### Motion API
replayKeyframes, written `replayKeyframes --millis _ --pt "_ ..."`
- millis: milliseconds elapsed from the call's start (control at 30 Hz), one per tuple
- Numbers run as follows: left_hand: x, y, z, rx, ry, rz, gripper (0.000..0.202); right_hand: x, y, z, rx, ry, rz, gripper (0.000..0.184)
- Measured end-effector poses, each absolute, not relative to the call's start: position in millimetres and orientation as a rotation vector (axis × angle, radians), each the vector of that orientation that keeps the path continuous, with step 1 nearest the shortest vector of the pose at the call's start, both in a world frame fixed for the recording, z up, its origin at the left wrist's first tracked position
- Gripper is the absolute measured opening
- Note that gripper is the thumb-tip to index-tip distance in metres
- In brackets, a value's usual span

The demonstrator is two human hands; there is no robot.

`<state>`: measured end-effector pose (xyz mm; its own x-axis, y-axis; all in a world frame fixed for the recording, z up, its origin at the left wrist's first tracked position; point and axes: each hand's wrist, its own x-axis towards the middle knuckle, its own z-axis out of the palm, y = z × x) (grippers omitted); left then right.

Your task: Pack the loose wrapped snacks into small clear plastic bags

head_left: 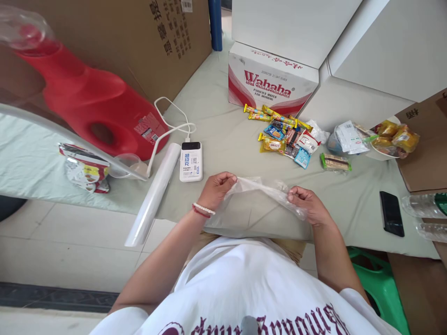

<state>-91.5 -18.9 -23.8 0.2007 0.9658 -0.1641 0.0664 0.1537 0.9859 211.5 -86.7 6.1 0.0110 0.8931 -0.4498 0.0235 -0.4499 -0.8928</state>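
Observation:
My left hand (218,188) pinches one side of a thin clear plastic bag (258,186). At its other side my right hand (304,202) grips the film between thumb and fingers. The bag is stretched between both hands near the front edge of the table, and its lower part hangs toward my lap. Behind it lies a pile of small wrapped snacks (288,132) in yellow, blue, red and white packets. Left of my left hand rests a white power bank (191,162) with a cable plugged in. A roll of clear plastic bags or film (153,195) lies beside that.
A Wahaha water carton (272,81) stands at the back. On the left are a large red jug (108,97) and a snack pouch (85,167). To the right are a green-wrapped biscuit pack (335,163), a bowl of packaged food (386,148), a black phone (391,214) and plastic bottles (424,204).

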Motion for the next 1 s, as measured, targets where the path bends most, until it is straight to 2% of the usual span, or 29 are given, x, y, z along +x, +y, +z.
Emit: replayKeyframes --millis 133,200,267,367,533,700,900,1000 --pt "-108 6 -10 1.829 1.003 0.926 0.022 226 -99 2 -1.567 -0.957 1.513 0.048" --pt "-108 16 -10 2.07 0.943 0.898 0.024 226 -104 -5 -1.578 -0.966 1.443 0.046" --pt "-102 20 -12 2.207 1.075 0.944 0.031 222 -108 -12 -1.602 -0.995 1.304 0.044" --pt "-83 8 -16 2.281 1.309 1.053 0.04 210 -114 -20 -1.645 -1.069 1.154 0.04" --pt "-36 -32 -28 2.572 0.765 0.687 0.05 189 -125 -24 -1.636 -1.197 1.116 0.036" --pt "-25 -50 -52 2.642 0.743 0.434 0.031 206 -135 -31 -1.81 -1.227 1.022 0.036" --pt "-37 -67 -59 2.779 0.678 0.415 0.027 216 -113 -23 -1.983 -1.689 0.459 0.044" --pt "-33 -72 -59 2.762 0.715 0.393 0.026 186 -87 -19 -1.937 -1.901 0.448 0.047"
